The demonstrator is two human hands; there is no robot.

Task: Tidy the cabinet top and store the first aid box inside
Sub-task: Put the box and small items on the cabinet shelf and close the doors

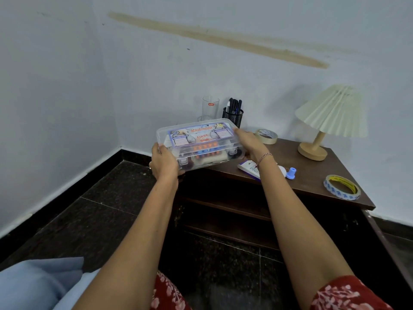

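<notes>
Fingers of the left hand [164, 162] curl around the first aid box [197, 146]. The right hand [250, 143] grips its opposite end, above the cabinet top [312, 173].

This looks like a room in a home, probably a bedroom corner. A small dark wooden cabinet [312, 175] stands against plain painted walls [156, 63], bearing a pleated table lamp [330, 113], a mesh pen holder [232, 117] and a drinking glass [210, 108]. Dark stone floor tiles [107, 209] and soft blue fabric [38, 285] lie nearby.
</notes>
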